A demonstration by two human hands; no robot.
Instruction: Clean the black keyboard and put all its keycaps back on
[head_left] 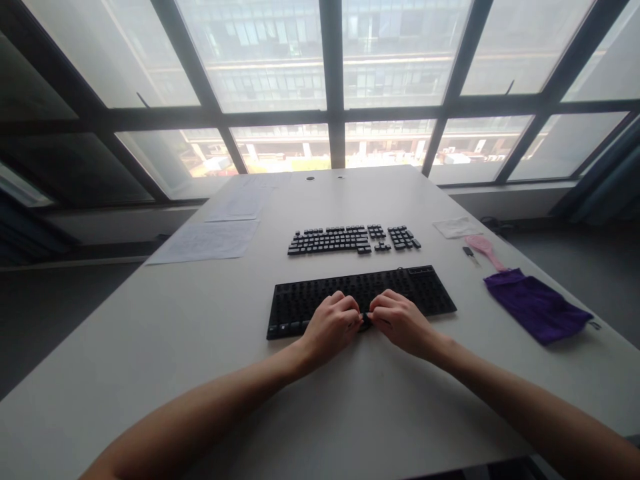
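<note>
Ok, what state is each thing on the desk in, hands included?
Left hand: fingers closed on a small dark piece
Right hand: fingers closed on the same piece
Keyboard: lying flat, most keycaps off
Loose keycaps: arranged in keyboard layout
Papers: lying flat
Purple pouch: lying down, slightly rumpled
Pink tool: lying, handle end at the pouch
Black-ended tool: lying down
White sheet: rumpled

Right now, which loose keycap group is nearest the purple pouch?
The number-pad block at the row's right end; the wide main block and two small clusters lie left of it.
</note>
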